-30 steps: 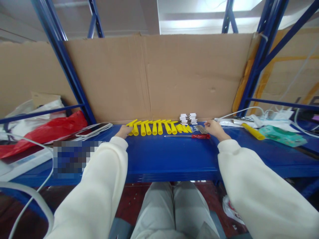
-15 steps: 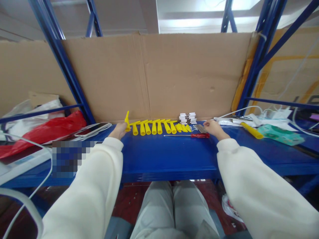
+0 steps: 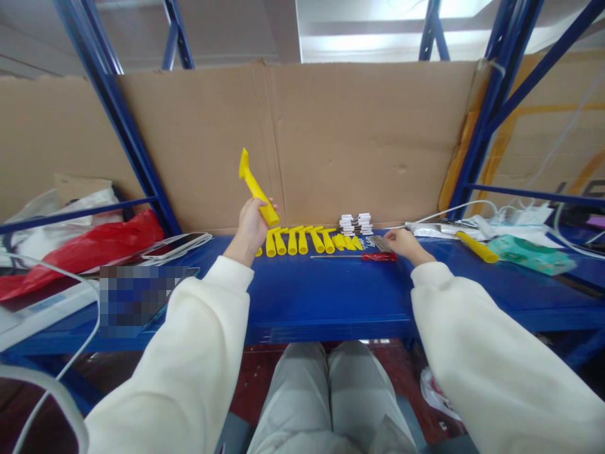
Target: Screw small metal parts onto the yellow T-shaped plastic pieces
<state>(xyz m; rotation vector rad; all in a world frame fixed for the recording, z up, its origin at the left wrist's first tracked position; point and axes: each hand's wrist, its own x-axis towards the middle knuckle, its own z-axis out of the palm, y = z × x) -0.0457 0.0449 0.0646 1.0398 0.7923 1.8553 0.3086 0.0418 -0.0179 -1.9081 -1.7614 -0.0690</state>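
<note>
My left hand (image 3: 254, 226) is wrapped round the tube end of a yellow T-shaped plastic handle (image 3: 256, 190), raised above the blue bench with its crosspiece up and tilted left. Below it, several like yellow handles (image 3: 293, 242) lie side by side in a row, partly covered by that hand. My right hand (image 3: 401, 242) is pinched closed at a bundle of thin metal rods (image 3: 380, 245); what its fingertips hold is too small to make out. Close by lie small yellow pieces (image 3: 347, 242), small silvery parts (image 3: 368, 241) and a red-handled screwdriver (image 3: 378, 257).
White and dark parts (image 3: 355, 224) are stacked against the cardboard panel (image 3: 331, 145). A green packet (image 3: 532, 255), another yellow handle (image 3: 476, 247) and white cables lie right. On the left are a red bag (image 3: 108, 243) and a phone-like device (image 3: 178, 246).
My left hand has lifted the yellow handle off the left end of the row, moving up and to the right. The right hand has barely moved.
</note>
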